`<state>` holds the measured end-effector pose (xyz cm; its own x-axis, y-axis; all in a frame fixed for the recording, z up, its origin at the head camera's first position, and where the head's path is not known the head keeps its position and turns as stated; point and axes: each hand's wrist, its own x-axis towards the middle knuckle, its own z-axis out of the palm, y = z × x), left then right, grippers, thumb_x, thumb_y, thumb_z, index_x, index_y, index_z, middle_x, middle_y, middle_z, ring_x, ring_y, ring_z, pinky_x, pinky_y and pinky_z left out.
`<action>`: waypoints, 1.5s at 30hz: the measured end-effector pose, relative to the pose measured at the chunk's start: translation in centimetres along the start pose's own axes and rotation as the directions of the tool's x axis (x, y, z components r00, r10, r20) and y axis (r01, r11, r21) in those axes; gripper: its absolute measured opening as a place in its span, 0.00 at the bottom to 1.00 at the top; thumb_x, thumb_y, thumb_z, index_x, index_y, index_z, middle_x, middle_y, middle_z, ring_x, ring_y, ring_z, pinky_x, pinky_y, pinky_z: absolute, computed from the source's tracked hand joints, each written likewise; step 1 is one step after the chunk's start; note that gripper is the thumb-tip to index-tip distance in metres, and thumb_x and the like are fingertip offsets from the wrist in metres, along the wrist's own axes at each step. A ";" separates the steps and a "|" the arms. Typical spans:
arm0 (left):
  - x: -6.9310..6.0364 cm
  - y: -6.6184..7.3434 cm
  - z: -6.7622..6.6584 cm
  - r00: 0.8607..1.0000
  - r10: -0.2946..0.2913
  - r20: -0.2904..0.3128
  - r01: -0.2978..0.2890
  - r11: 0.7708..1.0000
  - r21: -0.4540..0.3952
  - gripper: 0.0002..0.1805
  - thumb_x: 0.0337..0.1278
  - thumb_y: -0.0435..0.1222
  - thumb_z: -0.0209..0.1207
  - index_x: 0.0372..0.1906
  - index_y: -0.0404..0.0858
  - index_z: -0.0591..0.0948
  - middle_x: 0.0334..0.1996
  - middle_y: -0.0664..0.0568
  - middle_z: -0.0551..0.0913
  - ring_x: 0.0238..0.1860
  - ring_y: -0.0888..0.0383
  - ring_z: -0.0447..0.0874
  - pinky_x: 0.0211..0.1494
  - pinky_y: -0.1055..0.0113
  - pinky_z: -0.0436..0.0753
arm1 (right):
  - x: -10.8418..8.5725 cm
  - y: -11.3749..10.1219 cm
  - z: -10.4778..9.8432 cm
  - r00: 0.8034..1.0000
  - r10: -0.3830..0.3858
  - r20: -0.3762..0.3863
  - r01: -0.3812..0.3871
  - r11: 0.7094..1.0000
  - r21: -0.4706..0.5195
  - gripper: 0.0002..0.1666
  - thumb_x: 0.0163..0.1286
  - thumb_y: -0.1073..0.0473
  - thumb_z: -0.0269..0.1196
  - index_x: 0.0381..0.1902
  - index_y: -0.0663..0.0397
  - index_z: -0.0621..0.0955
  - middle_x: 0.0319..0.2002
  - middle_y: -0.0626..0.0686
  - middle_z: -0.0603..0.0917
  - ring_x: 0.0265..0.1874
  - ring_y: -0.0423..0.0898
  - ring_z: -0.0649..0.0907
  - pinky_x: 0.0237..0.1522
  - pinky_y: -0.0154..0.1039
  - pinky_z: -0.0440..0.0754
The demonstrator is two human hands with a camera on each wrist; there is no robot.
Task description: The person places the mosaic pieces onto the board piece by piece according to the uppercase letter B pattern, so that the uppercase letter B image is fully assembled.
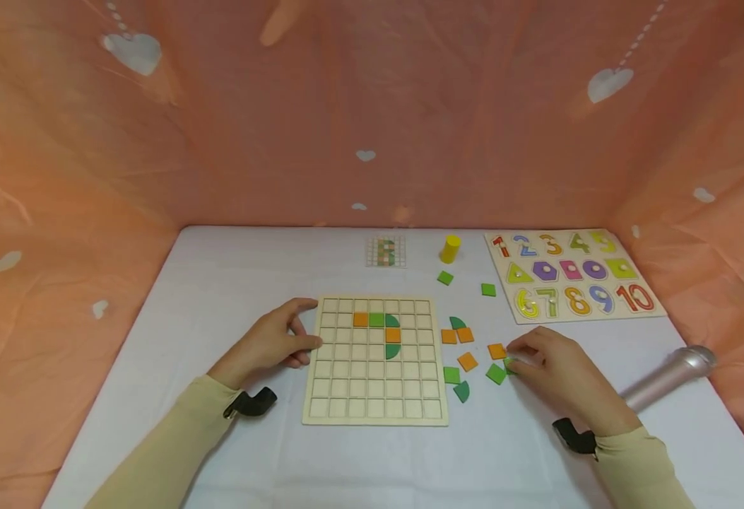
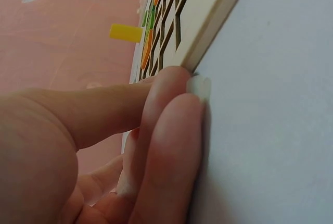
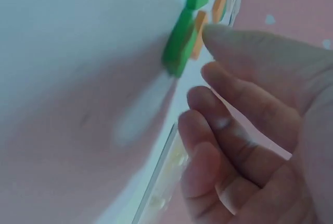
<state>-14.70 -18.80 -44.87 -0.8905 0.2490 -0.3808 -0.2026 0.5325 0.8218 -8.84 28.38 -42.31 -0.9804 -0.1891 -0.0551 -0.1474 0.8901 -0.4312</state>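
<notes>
The right hand [image 1: 552, 371] has its thumb and fingers bent with a narrow gap between their tips; the right wrist view shows nothing in that gap. A green square tile [image 1: 510, 365] lies at its thumb tip, though whether they touch I cannot tell. Just left of that hand lie another green square [image 1: 496, 374] and an orange square [image 1: 497, 351].

The left hand [image 1: 273, 338], index finger and thumb extended, touches the near side edge of the wooden grid board [image 1: 376, 408], which lies flat to its right. Five tiles sit in the board: orange and green squares and two dark green quarter-circles.

Between the board and the right hand more orange and green pieces are scattered; two green squares lie farther ahead. Beyond them stands a yellow cylinder [image 1: 451, 249], with a small gridded card [image 1: 386, 252] to its left, printed with a green and orange pattern.

Ahead of the right hand and to its right, a puzzle board [image 1: 505, 313] carries numerals 1 to 5 above, coloured shapes in the middle and 6 to 10 below. A microphone [image 1: 670, 375] lies right of that hand.
</notes>
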 end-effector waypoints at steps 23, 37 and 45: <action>0.0 0.0 0.3 1.000 0.015 0.001 -0.015 1.000 -0.009 0.43 0.68 0.36 0.73 0.83 0.45 0.65 0.40 0.43 0.81 0.29 0.56 0.90 0.33 0.63 0.91 | -1.2 1.6 -0.2 1.000 -0.014 0.021 0.014 1.000 -0.019 0.12 0.65 0.56 0.79 0.46 0.44 0.91 0.44 0.44 0.88 0.41 0.42 0.82 0.42 0.39 0.83; -0.2 0.1 -0.1 1.000 0.010 -0.011 -0.010 1.000 0.002 0.44 0.68 0.36 0.72 0.83 0.45 0.64 0.40 0.43 0.81 0.30 0.56 0.90 0.34 0.64 0.91 | 3.7 -5.0 0.8 0.997 -0.055 0.048 0.051 0.996 0.077 0.12 0.71 0.54 0.76 0.50 0.46 0.90 0.45 0.45 0.88 0.46 0.47 0.83 0.50 0.46 0.88; -0.3 0.2 0.1 1.000 0.005 -0.011 -0.005 1.000 -0.008 0.44 0.68 0.36 0.73 0.83 0.45 0.65 0.40 0.43 0.81 0.30 0.56 0.90 0.34 0.64 0.91 | 6.9 -9.5 3.2 0.981 -0.185 0.054 0.179 0.978 0.109 0.11 0.71 0.54 0.76 0.49 0.49 0.90 0.43 0.45 0.87 0.43 0.44 0.83 0.52 0.44 0.87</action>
<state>-14.46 -18.71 -44.68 -0.8960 0.2429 -0.3717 -0.2009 0.5247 0.8272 -13.74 17.32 -41.45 -0.9276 -0.3730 -0.0227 -0.3053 0.7915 -0.5294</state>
